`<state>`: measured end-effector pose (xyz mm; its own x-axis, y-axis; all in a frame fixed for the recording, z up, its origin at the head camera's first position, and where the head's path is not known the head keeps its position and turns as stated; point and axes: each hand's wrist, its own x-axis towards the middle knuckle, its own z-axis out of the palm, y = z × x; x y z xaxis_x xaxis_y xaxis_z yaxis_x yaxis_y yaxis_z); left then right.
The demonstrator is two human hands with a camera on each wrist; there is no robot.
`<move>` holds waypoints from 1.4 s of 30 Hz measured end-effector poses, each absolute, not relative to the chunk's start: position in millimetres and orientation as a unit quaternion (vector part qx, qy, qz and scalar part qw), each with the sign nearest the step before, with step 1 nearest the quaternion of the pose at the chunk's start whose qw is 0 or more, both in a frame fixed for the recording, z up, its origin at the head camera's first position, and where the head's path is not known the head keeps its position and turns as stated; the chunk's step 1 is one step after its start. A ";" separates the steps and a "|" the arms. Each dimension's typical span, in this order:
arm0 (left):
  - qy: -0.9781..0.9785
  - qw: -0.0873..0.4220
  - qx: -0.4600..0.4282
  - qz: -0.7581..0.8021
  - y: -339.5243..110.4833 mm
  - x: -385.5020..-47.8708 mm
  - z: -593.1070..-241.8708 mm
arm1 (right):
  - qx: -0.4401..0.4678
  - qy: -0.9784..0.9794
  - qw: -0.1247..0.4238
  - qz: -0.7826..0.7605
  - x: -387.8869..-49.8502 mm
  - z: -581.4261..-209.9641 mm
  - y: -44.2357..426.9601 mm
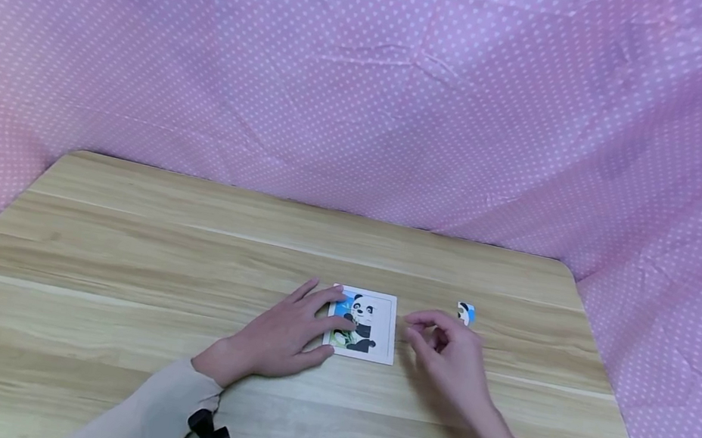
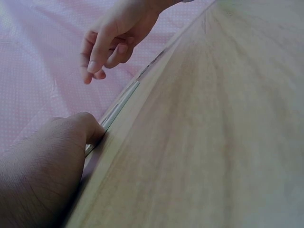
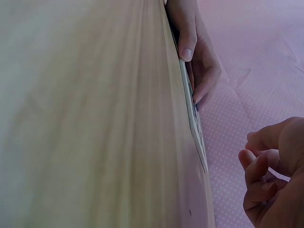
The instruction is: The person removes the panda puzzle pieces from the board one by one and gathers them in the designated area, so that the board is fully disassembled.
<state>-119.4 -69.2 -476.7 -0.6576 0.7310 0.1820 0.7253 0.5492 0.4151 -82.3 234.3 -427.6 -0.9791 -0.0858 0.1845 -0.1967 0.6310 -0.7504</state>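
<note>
Two-handed in the head view: touched a flat, squarish, white-bordered panda puzzle (image 1: pixel 367 312), right of centre on the wood-grained table (image 1: pixel 181 246), with the left hand (image 1: pixel 288 328), fingers spread and straight, nothing gripped. Held the right hand (image 1: pixel 451 348) beside the puzzle's right edge, fingers loosely curled, nothing visible in them, just short of a small patterned piece (image 1: pixel 466 313) toward the table's far right corner. From the left wrist, saw the panda puzzle edge-on, a thin strip. From the right wrist, caught polka-dotted pink cloth (image 3: pixel 247 90) beyond the left hand.

Card (image 1: pixel 385 332) — right free, hand (image 1: pixel 284 337) blocks left.
</note>
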 end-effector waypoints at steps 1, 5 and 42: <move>0.880 0.007 0.414 0.233 -69.2 -119.5 -476.9 | 0.080 -0.902 0.066 0.419 -83.6 -427.6 232.3; 0.880 0.007 0.414 0.233 -68.9 -119.8 -477.1 | 0.089 -0.905 0.071 0.411 -89.2 -427.3 225.5; 0.877 0.003 0.422 0.230 -70.6 -120.8 -477.9 | 0.087 -0.916 0.038 0.390 -129.3 -452.5 198.8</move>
